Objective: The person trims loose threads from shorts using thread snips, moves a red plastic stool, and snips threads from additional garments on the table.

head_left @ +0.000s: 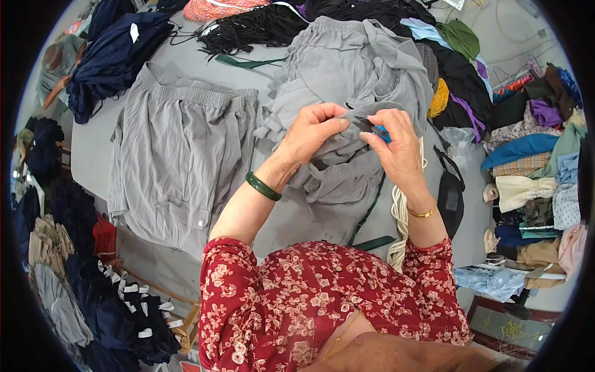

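Observation:
My left hand (313,131) pinches the edge of a grey garment (359,152) between thumb and fingers, above the table. Close beside it, my right hand (396,146) is closed around a small blue tool (382,132), mostly hidden by the fingers, its dark tip near the pinched cloth. The garment belongs to a crumpled grey heap (328,62) with a gathered elastic waistband at the far end. To the left lie grey trousers (167,149), spread flat, with an elastic waist and a flapped pocket.
Black stringy cloth (254,30) and an orange bundle (220,8) lie at the back. Cream cord (400,217) hangs near my right forearm. Navy garments (118,56) sit at the table's far left. Folded clothes (527,192) are stacked on the right. Another person (59,65) is at far left.

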Motion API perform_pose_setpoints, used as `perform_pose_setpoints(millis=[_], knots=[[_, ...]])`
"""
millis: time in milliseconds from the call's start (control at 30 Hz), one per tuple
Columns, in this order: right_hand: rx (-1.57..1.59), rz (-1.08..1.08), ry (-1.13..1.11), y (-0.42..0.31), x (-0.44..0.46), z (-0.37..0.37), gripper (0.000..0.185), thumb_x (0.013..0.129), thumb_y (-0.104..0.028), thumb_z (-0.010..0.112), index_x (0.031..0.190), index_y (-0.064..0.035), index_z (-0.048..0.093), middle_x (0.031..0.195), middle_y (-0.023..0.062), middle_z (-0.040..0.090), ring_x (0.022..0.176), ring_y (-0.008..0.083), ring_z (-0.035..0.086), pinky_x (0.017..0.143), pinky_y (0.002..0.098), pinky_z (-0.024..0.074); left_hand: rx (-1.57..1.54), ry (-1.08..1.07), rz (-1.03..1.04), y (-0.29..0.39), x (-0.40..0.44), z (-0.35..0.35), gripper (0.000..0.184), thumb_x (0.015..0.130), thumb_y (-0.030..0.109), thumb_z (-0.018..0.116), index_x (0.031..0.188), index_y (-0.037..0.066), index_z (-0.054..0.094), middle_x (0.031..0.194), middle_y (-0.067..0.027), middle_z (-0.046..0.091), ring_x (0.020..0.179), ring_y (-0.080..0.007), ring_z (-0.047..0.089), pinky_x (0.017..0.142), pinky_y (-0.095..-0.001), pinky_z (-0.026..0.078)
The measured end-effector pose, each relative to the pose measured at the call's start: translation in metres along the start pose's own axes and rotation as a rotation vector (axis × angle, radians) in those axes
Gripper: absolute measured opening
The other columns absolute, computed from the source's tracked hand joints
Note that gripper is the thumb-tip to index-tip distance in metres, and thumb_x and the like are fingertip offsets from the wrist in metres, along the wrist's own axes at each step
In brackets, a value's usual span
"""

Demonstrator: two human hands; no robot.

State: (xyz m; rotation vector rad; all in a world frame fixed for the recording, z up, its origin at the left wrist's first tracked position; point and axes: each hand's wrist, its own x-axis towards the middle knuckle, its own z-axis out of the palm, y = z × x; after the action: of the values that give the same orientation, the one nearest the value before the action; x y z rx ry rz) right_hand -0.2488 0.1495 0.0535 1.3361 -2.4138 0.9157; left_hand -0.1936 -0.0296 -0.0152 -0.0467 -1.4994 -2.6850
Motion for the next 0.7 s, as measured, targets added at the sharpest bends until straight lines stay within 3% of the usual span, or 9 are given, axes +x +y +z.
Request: perform_pose_setpoints(millis=[133, 233, 333, 367, 500, 600, 667, 700], knots=[[-0.097, 0.010, 0.183, 0.007, 0.002, 0.003, 0.024, 0.077, -0.011, 0.072, 0.096, -0.0039, 0.058, 0.086, 0.0069, 0.057, 0.080, 0.0224, 0.053, 0.069, 0.0332, 0.0446, -0.066, -0.019, -0.009, 0.000, -0.001, 0.000, 0.016, 0.087, 0.005, 0.061, 0.102, 0.001, 0.064, 0.092, -0.0026, 0.067, 0.079, -0.0075, 0.062, 0.074, -0.0221, 0.051], [0.346, 0.288, 0.182, 0.008, 0.006, 0.008, 0.021, 0.079, -0.012, 0.072, 0.094, -0.0033, 0.059, 0.087, 0.0051, 0.058, 0.080, 0.0170, 0.055, 0.070, 0.0304, 0.0446, -0.063, 0.005, 0.013, -0.004, 0.000, -0.002, 0.018, 0.087, 0.004, 0.061, 0.104, 0.001, 0.064, 0.093, -0.0028, 0.067, 0.080, -0.0079, 0.062, 0.075, -0.0222, 0.051], [0.395, 0.270, 0.050, 0.016, 0.009, 0.020, 0.018, 0.080, -0.012, 0.071, 0.090, -0.0023, 0.061, 0.088, 0.0031, 0.059, 0.078, 0.0128, 0.054, 0.071, 0.0278, 0.0441, -0.027, 0.004, 0.038, -0.006, 0.003, -0.001, 0.020, 0.086, 0.004, 0.060, 0.105, 0.001, 0.064, 0.093, -0.0029, 0.067, 0.082, -0.0082, 0.062, 0.077, -0.0224, 0.050], [0.399, 0.216, 0.050, 0.018, 0.010, 0.023, 0.014, 0.081, -0.012, 0.070, 0.086, -0.0018, 0.061, 0.080, -0.0001, 0.057, 0.074, 0.0095, 0.051, 0.068, 0.0242, 0.0425, -0.013, 0.002, 0.045, -0.007, 0.003, -0.001, 0.020, 0.086, 0.003, 0.060, 0.106, 0.001, 0.063, 0.094, -0.0029, 0.067, 0.083, -0.0083, 0.062, 0.077, -0.0225, 0.050], [0.657, 0.359, 0.097, 0.021, 0.004, 0.026, 0.011, 0.085, -0.011, 0.067, 0.083, -0.0027, 0.060, 0.069, -0.0069, 0.050, 0.068, 0.0030, 0.045, 0.063, 0.0193, 0.0382, -0.036, 0.008, -0.023, -0.001, 0.002, -0.006, 0.019, 0.086, 0.003, 0.060, 0.104, 0.001, 0.064, 0.094, -0.0022, 0.066, 0.083, -0.0082, 0.061, 0.078, -0.0227, 0.049], [0.908, 0.502, 0.051, 0.023, -0.007, 0.012, 0.013, 0.085, -0.012, 0.066, 0.080, -0.0030, 0.059, 0.072, -0.0062, 0.052, 0.069, 0.0032, 0.045, 0.062, 0.0194, 0.0375, -0.058, 0.040, -0.013, 0.002, 0.002, -0.007, 0.018, 0.085, 0.004, 0.060, 0.102, 0.001, 0.064, 0.092, -0.0015, 0.066, 0.082, -0.0079, 0.061, 0.078, -0.0228, 0.049], [1.007, 0.499, -0.151, 0.018, -0.023, -0.003, 0.014, 0.083, -0.014, 0.067, 0.079, -0.0031, 0.058, 0.073, -0.0038, 0.053, 0.071, 0.0060, 0.049, 0.062, 0.0211, 0.0384, -0.080, 0.079, -0.011, 0.000, 0.003, -0.010, 0.017, 0.085, 0.004, 0.060, 0.101, 0.002, 0.065, 0.090, -0.0005, 0.066, 0.080, -0.0076, 0.061, 0.077, -0.0225, 0.048], [1.103, 0.361, -0.358, 0.019, -0.033, -0.008, 0.013, 0.082, -0.013, 0.067, 0.079, -0.0030, 0.058, 0.073, -0.0013, 0.055, 0.071, 0.0089, 0.051, 0.062, 0.0226, 0.0399, -0.051, 0.107, 0.005, 0.000, 0.004, -0.012, 0.016, 0.085, 0.005, 0.059, 0.100, 0.001, 0.064, 0.090, -0.0011, 0.066, 0.080, -0.0082, 0.060, 0.076, -0.0234, 0.048]])
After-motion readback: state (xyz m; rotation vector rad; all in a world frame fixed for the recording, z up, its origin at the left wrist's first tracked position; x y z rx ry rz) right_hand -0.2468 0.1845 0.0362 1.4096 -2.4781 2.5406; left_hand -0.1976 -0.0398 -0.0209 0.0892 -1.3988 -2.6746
